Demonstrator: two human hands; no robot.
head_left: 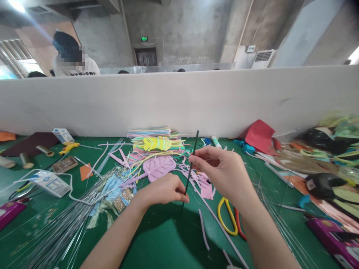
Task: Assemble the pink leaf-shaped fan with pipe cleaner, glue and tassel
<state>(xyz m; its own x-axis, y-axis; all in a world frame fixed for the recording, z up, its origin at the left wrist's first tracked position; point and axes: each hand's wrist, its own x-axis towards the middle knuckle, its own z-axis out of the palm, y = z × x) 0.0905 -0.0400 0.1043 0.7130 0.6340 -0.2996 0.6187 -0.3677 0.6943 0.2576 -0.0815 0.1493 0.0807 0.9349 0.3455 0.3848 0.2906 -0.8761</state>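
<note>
A thin dark pipe cleaner stands nearly upright between my hands, leaning slightly right at the top. My left hand pinches it near its lower end, just above the table. Higher up, my right hand grips it between thumb and fingertips, leaving the top end free. Behind my left hand lies a lilac leaf shape made of pipe cleaners. A yellow leaf shape rests on a pile of pastel pipe cleaners. Yellow-handled scissors are partly hidden by my right forearm.
Metal wires fan out at the left, near a white carton box and a yellow glue gun. Cut lilac strips lie in front. A white partition closes the green table's back; a person is beyond it.
</note>
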